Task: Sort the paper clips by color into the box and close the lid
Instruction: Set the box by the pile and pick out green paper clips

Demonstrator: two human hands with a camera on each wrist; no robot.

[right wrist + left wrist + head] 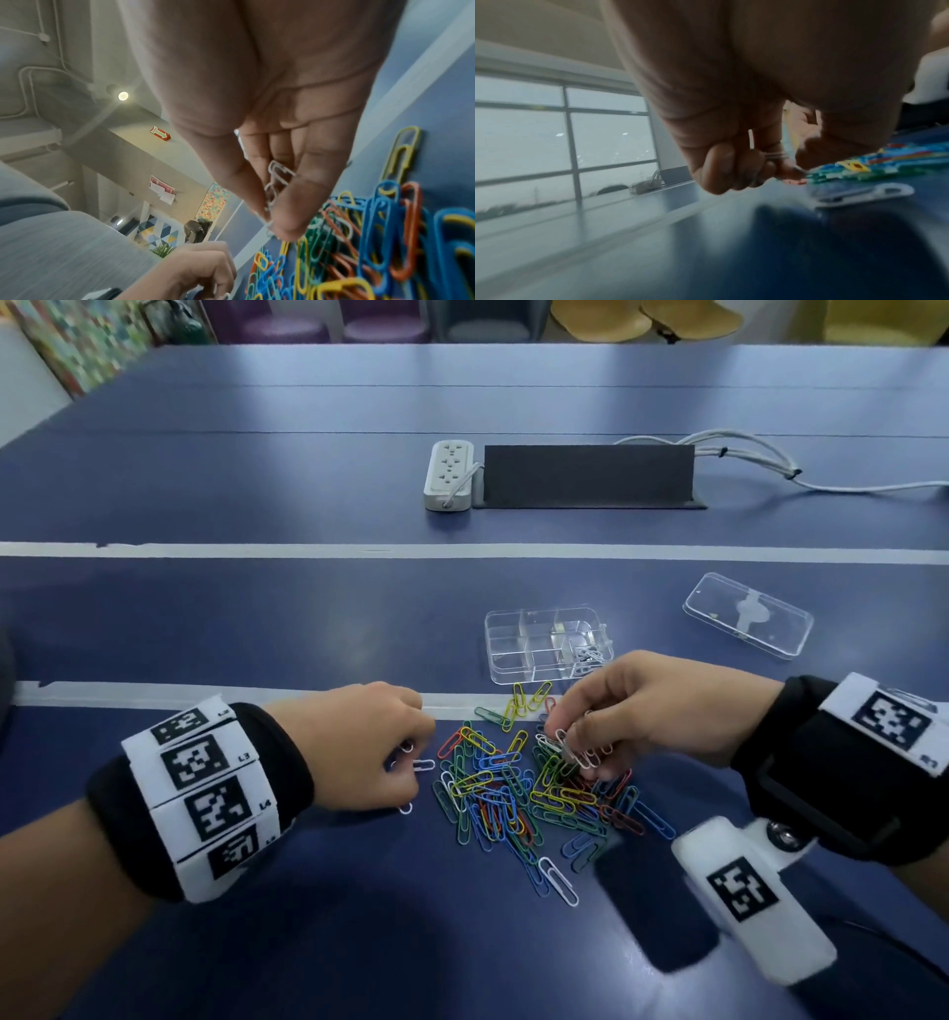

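A heap of coloured paper clips [518, 793] lies on the blue table between my hands. My right hand [580, 742] hovers over the heap's right side and pinches a bunch of white clips [276, 182] between thumb and fingers. At the heap's left edge my left hand [405, 762] is curled round white clips [423, 765]; thin wire shows between its fingers [775, 156]. The clear divided box [547, 644] stands just behind the heap, with several white clips [585, 654] in its front right compartment. Its clear lid [747, 614] lies apart at the right.
A white power strip [448, 474] and a dark folded card [588, 476] sit further back, with white cables [744, 454] trailing right. A lone white clip [558, 880] lies in front of the heap. White tape lines [257, 550] cross the table.
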